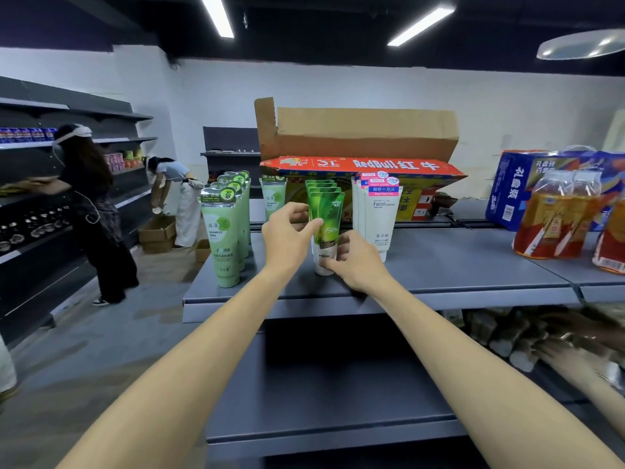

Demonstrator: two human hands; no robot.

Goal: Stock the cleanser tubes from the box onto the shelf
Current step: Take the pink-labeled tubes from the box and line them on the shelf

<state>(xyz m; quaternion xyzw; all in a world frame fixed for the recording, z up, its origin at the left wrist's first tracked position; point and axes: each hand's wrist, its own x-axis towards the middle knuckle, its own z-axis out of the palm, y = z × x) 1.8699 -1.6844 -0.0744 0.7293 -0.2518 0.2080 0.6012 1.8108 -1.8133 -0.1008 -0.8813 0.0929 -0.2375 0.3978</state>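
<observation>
A bright green cleanser tube (327,228) stands cap-down on the grey shelf (439,265), at the front of a row of matching green tubes (321,186). My left hand (287,235) pinches its upper left side. My right hand (355,258) grips its white cap end. Pale green seaweed tubes (221,231) stand in a row to the left. White facial cleanser tubes (380,214) stand just to the right. The open RedBull cardboard box (358,143) sits behind the tubes at the back of the shelf.
Bundled orange drink bottles (558,218) and a blue pack (510,191) occupy the shelf's right side. A lower shelf (338,401) juts out beneath my arms. Two people (91,211) work at the shelving on the left, with cartons (157,233) on the floor.
</observation>
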